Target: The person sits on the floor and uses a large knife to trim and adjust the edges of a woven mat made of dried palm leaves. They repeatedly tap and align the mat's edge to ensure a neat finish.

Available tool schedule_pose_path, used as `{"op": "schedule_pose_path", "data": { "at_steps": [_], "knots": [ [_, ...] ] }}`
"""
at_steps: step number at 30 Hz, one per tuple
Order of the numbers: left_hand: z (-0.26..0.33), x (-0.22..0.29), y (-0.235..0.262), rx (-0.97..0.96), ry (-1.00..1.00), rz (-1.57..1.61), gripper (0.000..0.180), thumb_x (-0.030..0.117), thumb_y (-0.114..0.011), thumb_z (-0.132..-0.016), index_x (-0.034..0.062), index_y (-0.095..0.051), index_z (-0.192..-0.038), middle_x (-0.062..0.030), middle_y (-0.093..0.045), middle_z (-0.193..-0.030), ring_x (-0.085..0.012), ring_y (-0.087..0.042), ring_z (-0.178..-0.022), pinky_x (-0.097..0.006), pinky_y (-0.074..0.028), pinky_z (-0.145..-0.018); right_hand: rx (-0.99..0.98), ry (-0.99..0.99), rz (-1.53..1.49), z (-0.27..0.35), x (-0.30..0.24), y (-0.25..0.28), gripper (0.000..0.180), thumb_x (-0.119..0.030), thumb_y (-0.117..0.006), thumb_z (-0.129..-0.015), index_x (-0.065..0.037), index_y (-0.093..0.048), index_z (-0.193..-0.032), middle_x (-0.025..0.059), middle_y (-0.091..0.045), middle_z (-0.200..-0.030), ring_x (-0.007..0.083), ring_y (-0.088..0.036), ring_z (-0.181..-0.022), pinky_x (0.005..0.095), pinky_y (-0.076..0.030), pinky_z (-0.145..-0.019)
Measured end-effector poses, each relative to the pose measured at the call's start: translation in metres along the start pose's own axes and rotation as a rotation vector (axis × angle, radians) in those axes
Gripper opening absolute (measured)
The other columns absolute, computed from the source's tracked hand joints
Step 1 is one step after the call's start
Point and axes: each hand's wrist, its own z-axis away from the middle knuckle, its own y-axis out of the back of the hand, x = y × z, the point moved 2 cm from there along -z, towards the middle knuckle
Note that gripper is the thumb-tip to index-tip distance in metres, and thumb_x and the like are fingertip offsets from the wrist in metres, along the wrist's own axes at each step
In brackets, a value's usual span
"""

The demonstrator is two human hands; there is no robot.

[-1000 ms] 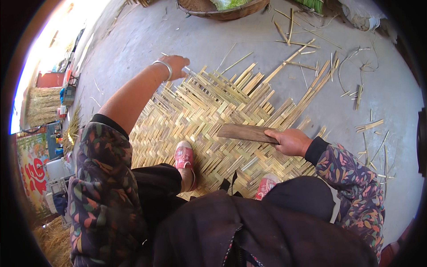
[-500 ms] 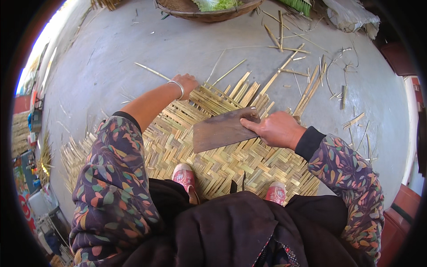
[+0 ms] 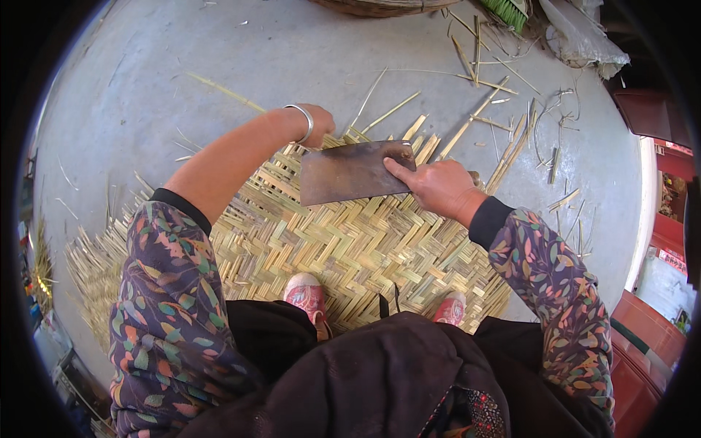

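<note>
My right hand is wrapped round the handle of a broad, dark cleaver, its thumb pressed along the blade. The blade lies level above the far edge of a woven bamboo mat in a zigzag pattern. Just past the blade's left end, my left hand, with a silver bangle at the wrist, is closed at the mat's far edge. A long bamboo strip runs from the left behind the wrist toward that hand and seems held in it. The fingertips are hidden. Loose strip ends stick out beyond the mat.
Cut bamboo pieces lie scattered on the grey floor at the right. A round basket, a green brush and a whitish plastic sack stand at the far side. My pink shoes rest on the mat.
My left hand has shifted slightly right and up, and the strip beside it now reaches farther up and left. The cleaver has moved up and left, nearer the left hand. The view has tilted downward.
</note>
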Motion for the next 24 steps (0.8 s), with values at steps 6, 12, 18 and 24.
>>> {"op": "schedule_pose_path", "data": {
  "at_steps": [6,12,18,24],
  "knots": [
    [-0.006,0.0,-0.028,-0.007,0.092,0.062,0.03,0.026,-0.056,-0.091,0.0063,-0.068,-0.111,-0.0198,-0.067,-0.114,-0.0369,-0.062,-0.108,-0.045,-0.048,-0.095,-0.004,-0.064,-0.065,-0.018,-0.004,-0.024,0.07,-0.012,-0.057,-0.081,-0.028,-0.04,-0.147,0.0078,-0.064,-0.066,0.0279,-0.065,-0.057,0.0421,-0.05,-0.049],
    [-0.006,0.006,-0.036,0.025,0.125,-0.002,0.027,0.023,-0.053,-0.093,0.0062,-0.071,-0.101,-0.0193,-0.069,-0.108,-0.0372,-0.065,-0.101,-0.046,-0.051,-0.09,0.056,-0.13,-0.139,-0.024,-0.001,-0.049,0.064,-0.012,-0.055,-0.082,-0.026,-0.044,-0.144,0.0101,-0.063,-0.065,0.0291,-0.064,-0.055,0.044,-0.049,-0.048],
    [-0.014,0.017,-0.049,0.032,0.09,0.14,0.03,0.021,-0.051,-0.089,0.0028,-0.072,-0.098,-0.0213,-0.069,-0.106,-0.0371,-0.066,-0.099,-0.044,-0.051,-0.088,0.085,-0.115,-0.183,-0.03,-0.001,-0.067,0.071,-0.009,-0.054,-0.082,-0.028,-0.037,-0.148,0.0114,-0.062,-0.064,0.0301,-0.064,-0.054,0.0448,-0.049,-0.047],
    [-0.037,0.008,-0.074,0.104,0.145,0.489,0.034,0.025,-0.049,-0.089,0.0015,-0.072,-0.095,-0.0224,-0.068,-0.102,-0.0382,-0.065,-0.093,-0.045,-0.051,-0.085,0.078,-0.113,-0.233,-0.031,0.001,-0.082,0.071,-0.01,-0.053,-0.084,-0.028,-0.034,-0.15,0.0132,-0.064,-0.067,0.031,-0.064,-0.056,0.0452,-0.049,-0.049]
  ]
}}
